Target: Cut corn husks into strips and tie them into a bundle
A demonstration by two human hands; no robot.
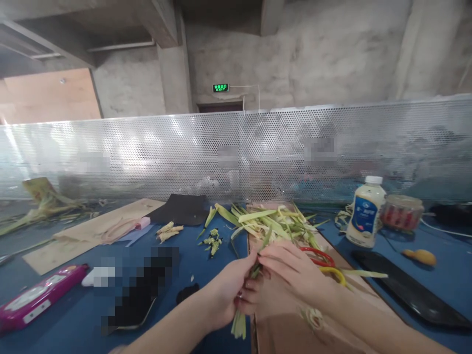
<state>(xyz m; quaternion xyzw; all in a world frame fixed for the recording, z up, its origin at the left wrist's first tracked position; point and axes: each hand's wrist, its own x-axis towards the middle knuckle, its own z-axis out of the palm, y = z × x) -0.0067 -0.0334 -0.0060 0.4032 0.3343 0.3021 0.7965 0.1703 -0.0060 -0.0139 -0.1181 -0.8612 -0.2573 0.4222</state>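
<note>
My left hand (236,287) is closed round a bundle of pale green leaf strips (239,324), whose cut ends hang below the fist. At the top of the bundle, my right hand (287,263) closes its fingers on the green leaf; its fingertips are partly hidden. Behind both hands lies a loose pile of long green and yellowish leaf strips (275,221) on a brown board (276,319). Red and yellow loops, like scissor handles (332,273), show beyond my right wrist. A small pale coil (314,317) rests under my right forearm.
To the right stand a white-capped bottle (364,216) and a clear jar (401,214), near a long black object (413,287). On the left are a magenta package (40,297), brown paper (55,253) and a black sheet (180,209). A perforated metal panel (236,137) edges the blue table.
</note>
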